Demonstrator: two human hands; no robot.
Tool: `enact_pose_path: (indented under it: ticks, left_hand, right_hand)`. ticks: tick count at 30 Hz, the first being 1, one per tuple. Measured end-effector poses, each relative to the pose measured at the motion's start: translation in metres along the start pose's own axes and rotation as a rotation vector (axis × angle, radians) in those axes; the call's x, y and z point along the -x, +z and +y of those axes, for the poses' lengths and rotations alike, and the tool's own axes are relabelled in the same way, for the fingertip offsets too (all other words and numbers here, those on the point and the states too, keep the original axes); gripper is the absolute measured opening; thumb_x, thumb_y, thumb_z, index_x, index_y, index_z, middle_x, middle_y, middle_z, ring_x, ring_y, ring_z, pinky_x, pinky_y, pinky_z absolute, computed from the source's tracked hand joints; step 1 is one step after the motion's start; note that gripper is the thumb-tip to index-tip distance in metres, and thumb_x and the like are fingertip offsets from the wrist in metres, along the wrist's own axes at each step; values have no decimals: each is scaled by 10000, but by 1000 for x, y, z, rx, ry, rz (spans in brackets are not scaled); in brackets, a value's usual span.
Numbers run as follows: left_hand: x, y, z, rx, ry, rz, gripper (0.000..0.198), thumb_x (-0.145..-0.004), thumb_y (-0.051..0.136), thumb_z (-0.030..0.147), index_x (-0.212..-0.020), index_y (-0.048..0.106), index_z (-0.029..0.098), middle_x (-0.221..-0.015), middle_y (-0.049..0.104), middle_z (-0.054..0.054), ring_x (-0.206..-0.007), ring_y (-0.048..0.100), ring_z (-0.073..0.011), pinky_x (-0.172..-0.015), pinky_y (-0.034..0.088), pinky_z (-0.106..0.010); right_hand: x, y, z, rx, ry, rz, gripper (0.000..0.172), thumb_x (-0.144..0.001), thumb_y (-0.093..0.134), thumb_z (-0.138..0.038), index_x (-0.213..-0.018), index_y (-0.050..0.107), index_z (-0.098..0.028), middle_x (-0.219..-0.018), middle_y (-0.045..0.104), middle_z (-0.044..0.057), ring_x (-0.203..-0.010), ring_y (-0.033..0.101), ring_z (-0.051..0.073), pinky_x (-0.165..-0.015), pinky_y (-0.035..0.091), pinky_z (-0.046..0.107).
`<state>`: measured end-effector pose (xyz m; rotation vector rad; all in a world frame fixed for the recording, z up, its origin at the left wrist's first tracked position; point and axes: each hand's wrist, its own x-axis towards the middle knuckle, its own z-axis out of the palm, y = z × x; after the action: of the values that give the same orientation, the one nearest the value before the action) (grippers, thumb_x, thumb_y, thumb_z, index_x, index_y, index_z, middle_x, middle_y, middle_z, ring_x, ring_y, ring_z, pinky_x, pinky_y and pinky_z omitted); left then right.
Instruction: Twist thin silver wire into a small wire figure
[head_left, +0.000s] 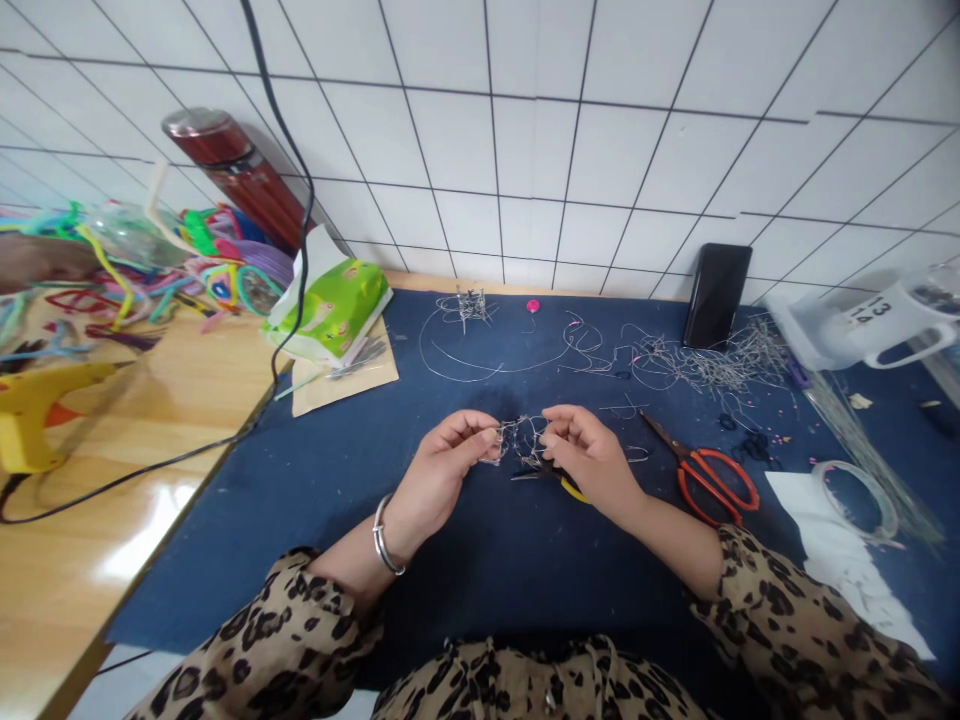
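Between my two hands is a small openwork piece of bent silver wire [523, 436], held above the blue mat [465, 560]. My left hand [446, 465] pinches its left side between thumb and fingers. On the other side, my right hand [589, 455] grips the wire with thumb and fingertips closed. Yellow-handled pliers or snips [574, 488] lie under my right hand, partly hidden by it. Right of that hand are red-handled scissors [712, 480], lying with blades slightly apart. A second small wire piece [471, 308] stands near the wall.
Tangled wire [720, 362] spreads below a black phone [718, 296] leaning on the wall. A white mug [900, 318] and a wire coil [855, 500] are at right. Leftward are a tissue pack [330, 310], a cable [304, 240], a red flask [236, 180] and a glue gun [45, 410].
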<state>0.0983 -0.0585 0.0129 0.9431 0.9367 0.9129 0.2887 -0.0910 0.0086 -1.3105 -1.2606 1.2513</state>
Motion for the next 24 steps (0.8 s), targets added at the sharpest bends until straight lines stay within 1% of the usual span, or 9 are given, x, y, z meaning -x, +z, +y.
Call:
enact_pose_path:
  ticks: [6,14,18,24]
  left_hand:
    - [0,0,0,-15,3,-14,119,-792,621,216,-887,610,146,-774,594,-15,-684,552,-91,-681,430,-224]
    - [0,0,-2,-26,7,-22,127,-791,618,211,-898,612,143,-778,602,-22,-688,556,-93,-676,431,-221]
    - [0,0,-2,-30,9,-18,127,-777,630,205,-887,618,142,-780,608,-22,-682,557,-92,-667,431,-216]
    - [1,2,-2,-34,4,-29,126,-776,630,208,-884,622,144,-760,616,-19,-677,560,-95,-664,428,-218]
  right_hand:
    - [1,1,-5,-52,31,-17,280,-824,513,-264,-1095,504,-198,-871,621,31,-781,620,142,-679,493,287]
    - [-1,3,-1,-222,143,-36,270,-830,495,-225,-1100,498,-205,-888,656,41,-779,616,135,-661,466,271]
    - [-1,4,-2,-244,149,-47,271,-824,492,-204,-1094,519,-203,-880,644,36,-760,596,127,-639,456,263]
    - [-1,3,0,-260,133,-87,196,-818,479,-208,-928,637,-171,-830,617,35,-719,555,112,-644,453,258]
